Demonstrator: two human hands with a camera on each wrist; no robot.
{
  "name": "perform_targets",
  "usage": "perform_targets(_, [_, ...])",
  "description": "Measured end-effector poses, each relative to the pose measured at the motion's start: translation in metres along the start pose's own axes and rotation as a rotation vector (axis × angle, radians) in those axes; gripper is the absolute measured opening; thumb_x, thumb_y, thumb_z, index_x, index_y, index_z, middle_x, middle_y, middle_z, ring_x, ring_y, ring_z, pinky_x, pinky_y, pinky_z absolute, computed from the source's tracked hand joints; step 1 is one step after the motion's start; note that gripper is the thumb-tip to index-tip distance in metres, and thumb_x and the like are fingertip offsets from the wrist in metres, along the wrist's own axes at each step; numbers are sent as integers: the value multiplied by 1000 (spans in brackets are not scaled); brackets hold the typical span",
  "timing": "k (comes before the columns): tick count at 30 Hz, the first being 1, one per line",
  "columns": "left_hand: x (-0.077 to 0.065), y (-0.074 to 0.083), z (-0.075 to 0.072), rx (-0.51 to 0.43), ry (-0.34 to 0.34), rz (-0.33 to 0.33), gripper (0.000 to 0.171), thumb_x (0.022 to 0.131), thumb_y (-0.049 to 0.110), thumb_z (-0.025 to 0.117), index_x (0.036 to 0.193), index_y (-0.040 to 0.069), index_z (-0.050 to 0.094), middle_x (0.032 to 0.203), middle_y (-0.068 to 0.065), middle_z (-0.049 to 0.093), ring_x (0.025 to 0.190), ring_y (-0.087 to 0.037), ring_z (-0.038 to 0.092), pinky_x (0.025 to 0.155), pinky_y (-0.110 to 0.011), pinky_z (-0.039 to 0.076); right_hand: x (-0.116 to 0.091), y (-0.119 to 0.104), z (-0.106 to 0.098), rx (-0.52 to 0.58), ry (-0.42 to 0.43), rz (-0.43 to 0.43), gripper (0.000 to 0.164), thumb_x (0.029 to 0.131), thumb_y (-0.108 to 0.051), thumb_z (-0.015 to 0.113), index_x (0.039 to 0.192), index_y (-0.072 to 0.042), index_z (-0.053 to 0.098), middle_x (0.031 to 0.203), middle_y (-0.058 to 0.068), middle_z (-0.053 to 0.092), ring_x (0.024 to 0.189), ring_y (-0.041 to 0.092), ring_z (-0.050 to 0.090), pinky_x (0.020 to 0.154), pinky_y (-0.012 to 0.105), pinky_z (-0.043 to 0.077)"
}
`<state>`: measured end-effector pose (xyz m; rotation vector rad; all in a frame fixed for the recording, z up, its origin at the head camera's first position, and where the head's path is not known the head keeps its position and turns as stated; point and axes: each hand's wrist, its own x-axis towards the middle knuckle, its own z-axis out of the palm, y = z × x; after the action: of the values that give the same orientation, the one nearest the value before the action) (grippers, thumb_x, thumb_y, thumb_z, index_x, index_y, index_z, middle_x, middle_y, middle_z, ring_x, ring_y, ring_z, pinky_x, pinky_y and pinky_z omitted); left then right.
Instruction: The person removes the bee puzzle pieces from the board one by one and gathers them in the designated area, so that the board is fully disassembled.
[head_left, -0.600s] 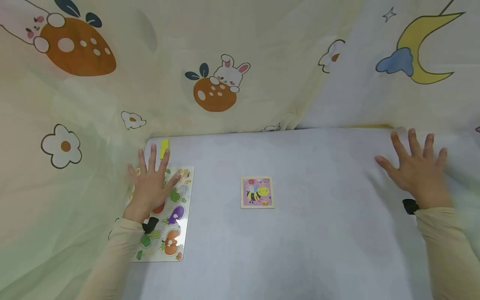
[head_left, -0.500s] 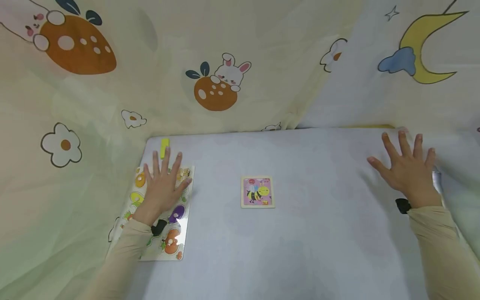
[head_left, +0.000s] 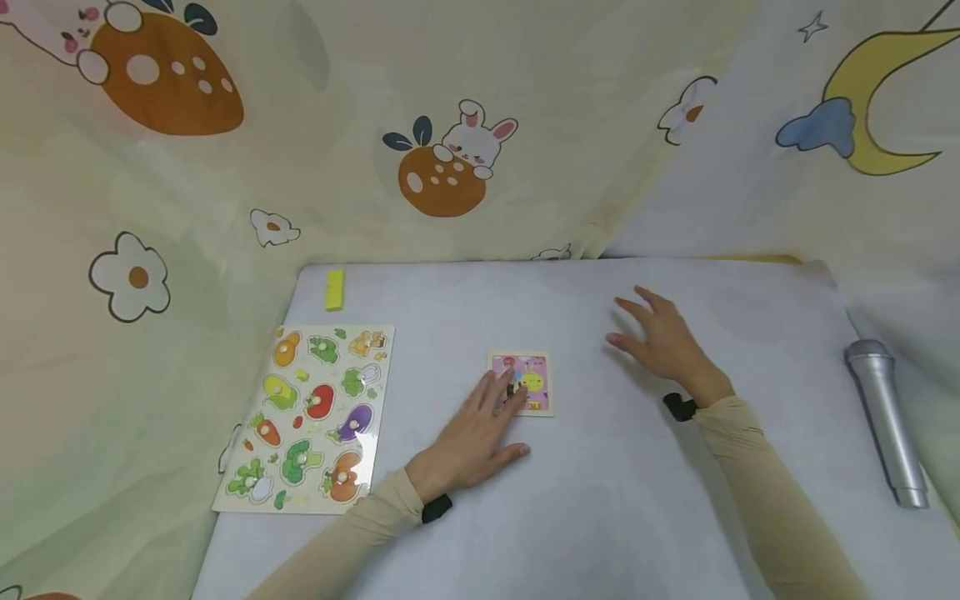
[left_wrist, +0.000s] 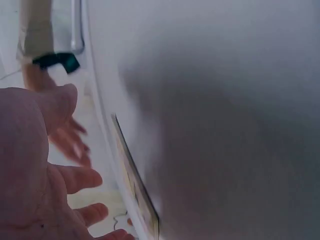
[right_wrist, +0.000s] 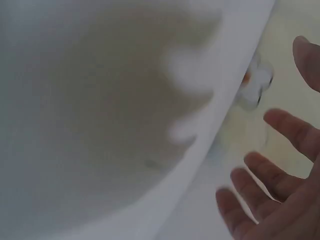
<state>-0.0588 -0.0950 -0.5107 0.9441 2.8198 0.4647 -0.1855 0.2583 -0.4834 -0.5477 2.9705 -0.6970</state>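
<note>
A small square picture puzzle [head_left: 538,385] with a bee on pink and a pale wooden frame lies mid-table. Over its lower left part reaches my left hand [head_left: 468,437], fingers spread and covering some of the bee. In the left wrist view the puzzle's thin edge [left_wrist: 134,180] shows just beyond those fingers, with a gap between. My right hand [head_left: 663,337] hovers to the right of the puzzle, fingers loosely extended and holding nothing. Its shadow falls on the white tabletop in the right wrist view, where the fingers [right_wrist: 270,175] are spread apart.
At the left lies a vegetable peg board [head_left: 307,417] with several knobbed pieces. Behind it is a yellow block [head_left: 334,290]. A silver microphone [head_left: 888,425] lies along the right edge of the white table [head_left: 600,517]. A printed curtain [head_left: 337,150] hangs behind.
Both hands have moved inward: the left from above the vegetable board to the bee puzzle, the right from the table's right side toward the middle. The microphone is now uncovered.
</note>
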Motion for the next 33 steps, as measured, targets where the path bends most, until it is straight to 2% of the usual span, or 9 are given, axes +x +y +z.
perform_targets(3, [7, 14, 11, 17, -24, -13, 83, 105, 56, 59, 166, 7, 33, 174, -21, 22, 161, -47, 19, 132, -48, 22, 19, -32, 23, 148, -21, -82, 55, 100, -29, 76, 145, -1, 61, 152, 32, 50, 141, 53, 46, 114, 70, 38])
perform_targets(6, [8, 21, 16, 50, -41, -45, 84, 104, 58, 59, 166, 7, 34, 173, -20, 24, 161, -47, 19, 131, -48, 25, 35, -61, 43, 259, -47, -156, 44, 96, -21, 81, 133, -1, 70, 133, 25, 66, 123, 44, 60, 104, 62, 48])
perform_targets(9, [8, 23, 20, 65, -56, -66, 85, 103, 60, 59, 167, 8, 33, 174, -19, 23, 162, -47, 18, 130, -49, 28, 45, -84, 58, 306, -93, -211, 37, 92, -18, 84, 124, -2, 75, 118, 18, 72, 109, 35, 66, 96, 55, 53])
perform_targets(12, [7, 24, 23, 89, -69, -79, 88, 104, 62, 57, 169, 10, 28, 177, -18, 18, 163, -45, 15, 131, -48, 27, 52, -100, 72, 308, -153, -235, 32, 92, -20, 84, 119, -4, 77, 110, 12, 73, 102, 29, 66, 93, 49, 55])
perform_targets(15, [6, 25, 25, 109, -86, -92, 90, 104, 63, 55, 170, 11, 23, 178, -17, 13, 164, -43, 12, 131, -47, 25, 55, -111, 83, 287, -200, -234, 29, 93, -23, 84, 116, -6, 78, 107, 9, 73, 99, 24, 67, 92, 44, 55])
perform_targets(18, [6, 25, 24, 112, -84, -94, 90, 104, 63, 54, 170, 10, 23, 178, -17, 14, 164, -44, 13, 130, -48, 27, 58, -119, 90, 253, -207, -228, 26, 93, -23, 84, 113, -8, 77, 104, 7, 72, 97, 23, 67, 91, 43, 55])
perform_targets(29, [4, 19, 37, 96, -29, -76, 89, 104, 64, 53, 169, 11, 25, 178, -16, 14, 164, -42, 12, 130, -49, 27, 56, -136, 86, 216, -238, -168, 22, 92, -20, 84, 109, -9, 75, 103, 7, 70, 98, 23, 65, 92, 43, 53])
perform_targets(33, [4, 20, 36, 75, -47, -81, 89, 104, 63, 53, 170, 11, 24, 178, -16, 13, 164, -42, 10, 130, -49, 26, 55, -136, 87, 218, -246, -161, 22, 93, -19, 83, 109, -8, 74, 106, 8, 69, 100, 24, 65, 94, 44, 54])
